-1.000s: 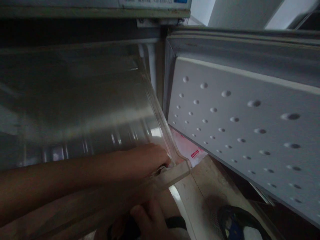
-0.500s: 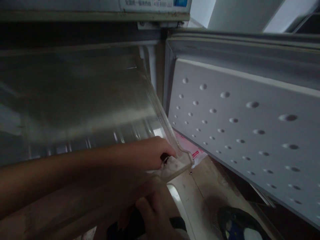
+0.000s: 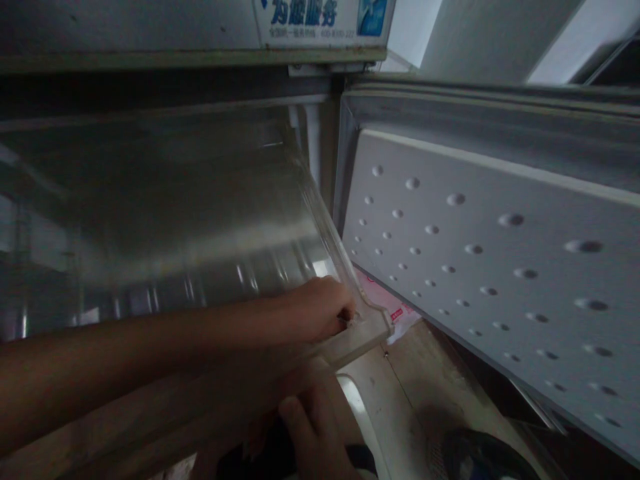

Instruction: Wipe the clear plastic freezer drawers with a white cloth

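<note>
A clear plastic freezer drawer [image 3: 225,227] is pulled out in front of me. My left hand [image 3: 325,308] reaches across it into the front right corner. Its fingers are curled closed against the inner wall, with a bit of something whitish at the fingertips that I cannot make out. Lower down, my right hand [image 3: 315,427] is close to the outside of the drawer's front panel. A thumb shows there, while the other fingers are mostly hidden in shadow and behind the panel.
The freezer door [image 3: 475,267], with a dimpled inner panel, stands open at the right. Below it lie a pink and white packet [image 3: 393,310] and a dark round container [image 3: 480,457] on the tiled floor [image 3: 400,380]. The upper cabinet front [image 3: 200,30] overhangs the drawer.
My left hand has shifted slightly within the corner, and less of the whitish stuff shows by its fingers. The view has tilted up a little. My right hand stays in place.
</note>
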{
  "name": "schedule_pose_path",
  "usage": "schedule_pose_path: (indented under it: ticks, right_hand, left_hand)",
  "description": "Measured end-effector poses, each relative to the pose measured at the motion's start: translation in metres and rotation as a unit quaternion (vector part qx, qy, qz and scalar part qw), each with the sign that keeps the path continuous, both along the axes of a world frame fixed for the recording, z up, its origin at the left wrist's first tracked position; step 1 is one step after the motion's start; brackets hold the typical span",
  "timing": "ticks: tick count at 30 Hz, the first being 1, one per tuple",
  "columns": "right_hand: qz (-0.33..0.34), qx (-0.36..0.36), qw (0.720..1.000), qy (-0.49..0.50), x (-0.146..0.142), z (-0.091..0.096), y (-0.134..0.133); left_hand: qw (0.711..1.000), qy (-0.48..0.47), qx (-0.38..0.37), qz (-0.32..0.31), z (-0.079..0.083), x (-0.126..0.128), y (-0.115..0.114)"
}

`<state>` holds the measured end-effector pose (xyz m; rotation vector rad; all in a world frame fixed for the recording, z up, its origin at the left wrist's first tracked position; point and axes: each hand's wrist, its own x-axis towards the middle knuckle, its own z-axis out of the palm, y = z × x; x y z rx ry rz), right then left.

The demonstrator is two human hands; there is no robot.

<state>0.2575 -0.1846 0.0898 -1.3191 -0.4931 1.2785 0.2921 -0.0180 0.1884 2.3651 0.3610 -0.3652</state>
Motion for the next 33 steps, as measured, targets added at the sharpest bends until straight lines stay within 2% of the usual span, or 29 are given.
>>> schedule_pose_path:
  ticks: [3,8,10,13,16,19,22,24,26,29,31,33]
  right_hand:
    - [-0.002,0.004,1.000,-0.013,0.002,0.002,0.001]
    - [-0.005,0.009,0.999,-0.035,0.007,0.007,0.003]
    - [-0.002,0.017,0.999,-0.036,0.007,0.008,0.003]
    - [0.004,0.012,1.000,-0.029,0.005,0.007,0.004]
    - [0.001,0.001,1.000,-0.008,0.003,0.005,0.004]
    - [-0.019,0.004,1.000,-0.005,0.003,0.004,0.004]
    - [-0.021,0.010,1.000,-0.014,0.003,0.004,0.004]
    - [-0.013,0.009,1.000,-0.018,0.003,0.003,0.004]
    - [-0.007,0.007,1.000,-0.026,0.004,0.002,0.004]
    - [-0.009,0.008,0.999,-0.041,0.005,0.003,0.004]
    - [-0.006,0.011,0.999,-0.037,0.006,0.004,0.005]
    - [0.007,0.015,1.000,-0.025,0.007,0.005,0.006]
  left_hand:
    - [0.993,-0.019,-0.110,0.031,0.002,-0.004,0.003]
    - [0.969,-0.057,-0.240,0.002,0.006,-0.010,0.007]
    - [0.971,-0.075,-0.225,-0.021,0.004,-0.011,0.009]
    - [0.986,-0.097,-0.102,-0.084,-0.004,-0.010,0.012]
    - [0.985,-0.097,0.023,-0.138,-0.009,-0.009,0.013]
    - [0.983,-0.084,0.072,-0.146,-0.009,-0.008,0.012]
    - [0.992,-0.066,0.029,-0.099,-0.004,-0.007,0.009]
    - [0.996,-0.065,-0.051,-0.043,0.000,-0.007,0.006]
    - [0.987,-0.074,-0.145,-0.005,0.002,-0.008,0.003]
    - [0.968,-0.094,-0.234,0.004,0.001,-0.011,0.004]
    - [0.970,-0.101,-0.221,-0.019,-0.003,-0.013,0.007]
    - [0.982,-0.109,-0.133,-0.081,-0.007,-0.013,0.012]
